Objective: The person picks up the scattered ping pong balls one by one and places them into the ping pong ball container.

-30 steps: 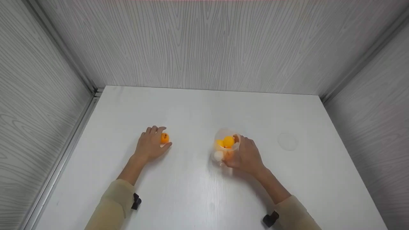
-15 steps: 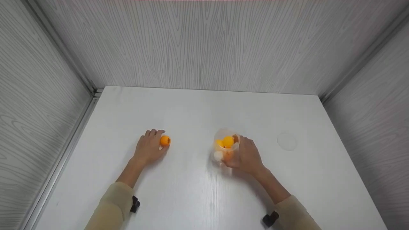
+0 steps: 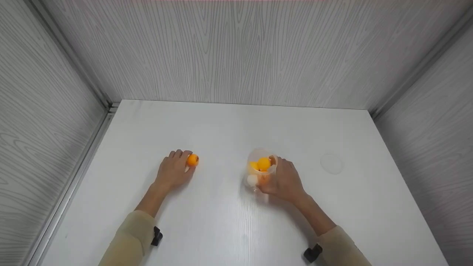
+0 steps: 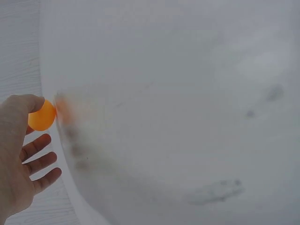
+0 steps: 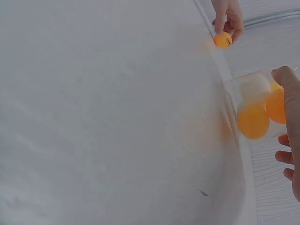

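An orange ping-pong ball [image 3: 192, 160] with a dark print on it sits at the fingertips of my left hand [image 3: 173, 171]. The left wrist view has the thumb against the ball [image 4: 42, 115], with part of a finger behind it and the other fingers spread apart. My right hand [image 3: 287, 181] grips the side of a clear plastic cup [image 3: 259, 152], which stands on the table with its open mouth up. Inside are several balls: orange ones [image 5: 253, 122] and a white one [image 5: 255, 88]. The right palm hides part of the cup.
A thin clear round lid [image 3: 332, 164] lies flat on the white table [image 3: 221, 229], right of the cup. Grey wood-grain panels [image 3: 236, 51] rise behind the table and on both sides. A metal rail [image 3: 70, 192] runs along the left edge.
The ball at my left fingertips has shifted and turned slightly, and the thumb and fingers have drawn closer around it. My right hand and the cup stay in place.
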The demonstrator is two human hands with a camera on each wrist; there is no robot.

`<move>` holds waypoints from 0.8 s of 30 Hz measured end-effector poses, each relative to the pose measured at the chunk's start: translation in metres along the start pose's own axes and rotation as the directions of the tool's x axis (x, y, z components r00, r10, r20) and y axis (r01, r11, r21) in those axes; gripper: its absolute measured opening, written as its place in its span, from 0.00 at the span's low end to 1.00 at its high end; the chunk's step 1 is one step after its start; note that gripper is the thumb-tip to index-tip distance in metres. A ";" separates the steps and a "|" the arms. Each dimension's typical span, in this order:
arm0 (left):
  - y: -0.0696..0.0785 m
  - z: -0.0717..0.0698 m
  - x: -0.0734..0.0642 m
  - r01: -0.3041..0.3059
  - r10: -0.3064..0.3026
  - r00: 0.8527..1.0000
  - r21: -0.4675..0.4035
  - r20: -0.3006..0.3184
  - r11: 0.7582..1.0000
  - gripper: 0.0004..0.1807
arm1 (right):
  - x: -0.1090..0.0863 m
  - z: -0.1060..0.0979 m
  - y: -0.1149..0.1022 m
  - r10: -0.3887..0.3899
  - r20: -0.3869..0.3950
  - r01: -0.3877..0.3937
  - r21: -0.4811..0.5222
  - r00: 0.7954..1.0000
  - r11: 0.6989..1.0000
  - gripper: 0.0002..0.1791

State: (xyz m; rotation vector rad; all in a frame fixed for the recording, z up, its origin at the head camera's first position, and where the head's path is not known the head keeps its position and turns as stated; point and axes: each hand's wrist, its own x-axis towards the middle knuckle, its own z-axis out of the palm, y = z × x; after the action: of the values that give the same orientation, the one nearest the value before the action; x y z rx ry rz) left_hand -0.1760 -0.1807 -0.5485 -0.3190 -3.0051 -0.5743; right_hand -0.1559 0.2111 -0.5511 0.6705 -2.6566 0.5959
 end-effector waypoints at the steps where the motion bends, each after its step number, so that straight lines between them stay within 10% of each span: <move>1: 0.000 0.000 0.000 -0.004 0.004 1.000 0.001 -0.007 1.000 0.26 | 0.000 0.000 0.000 -0.005 0.000 0.005 -0.002 1.000 1.000 0.49; 24: 0.005 0.009 0.006 -0.011 0.011 1.000 0.007 -0.006 1.000 0.25 | -0.001 -0.001 -0.001 -0.007 0.003 0.007 0.020 1.000 1.000 0.50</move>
State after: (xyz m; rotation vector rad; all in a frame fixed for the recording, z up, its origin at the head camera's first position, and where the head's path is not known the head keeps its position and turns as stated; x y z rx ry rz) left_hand -0.1808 -0.1723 -0.5543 -0.3317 -2.9969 -0.5623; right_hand -0.1543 0.2109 -0.5502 0.6870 -2.6529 0.6207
